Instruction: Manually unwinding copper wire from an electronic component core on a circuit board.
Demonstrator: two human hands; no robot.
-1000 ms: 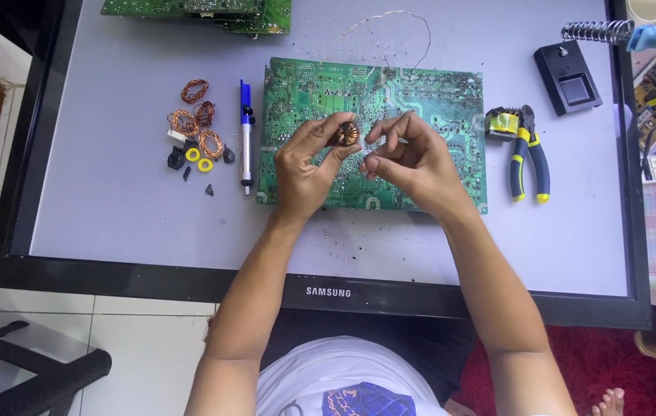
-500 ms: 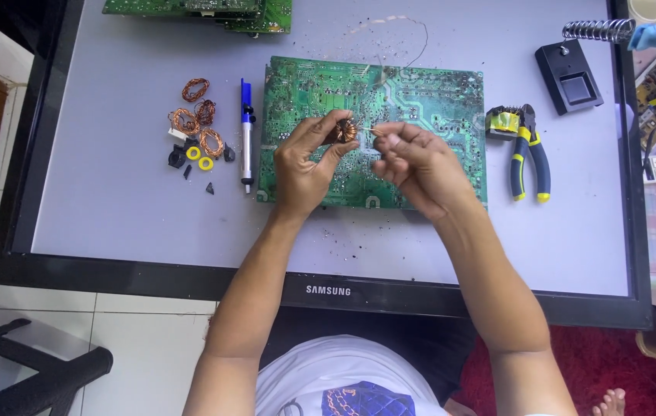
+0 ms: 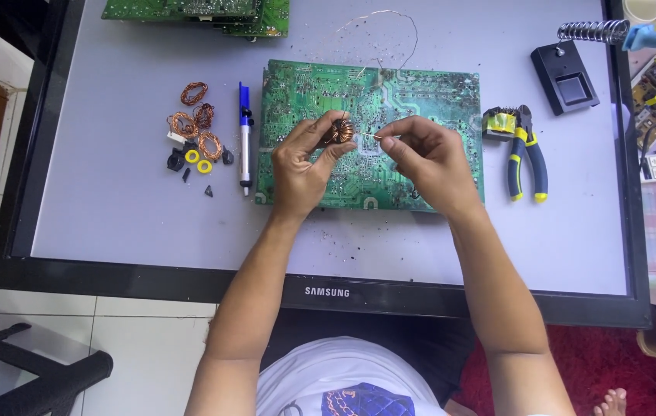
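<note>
Viewing: scene taken from head cam, looking down; items listed near to far.
Torso: white shirt w/ blue print seen at bottom edge, nearest to cam.
Worktop: flat TV panel laid face-up, used as bench; black bezel on near side.
Left hand: clenched on copper toroid coil; coil is pinched betw. thumb and fingertips, held just above the board.
Right hand: thumb and forefinger closed on thin wire end leading out of the coil; grip is tight, wire is stretched straight betw. both hands.
Coil position: over the upper-centre area of the green circuit board, not resting on it as far as can be told.
Board: solder side up, lying flat on panel, centre of worktop; both hands are positioned over it.
Debris: dark specks scattered on panel near the board's near edge.
Left of board: blue-white desoldering pump laid parallel to board edge; further left, a cluster of copper coils, yellow rings and small black parts.
Right of board: yellow-blue pliers, jaws pointing away; small yellow-taped component just beside them.
Far right: black iron stand w/ spring holder.
Far centre: loose wire loop arching from board's far edge.
Far left: 2nd green board, partly cut off by frame.
</note>
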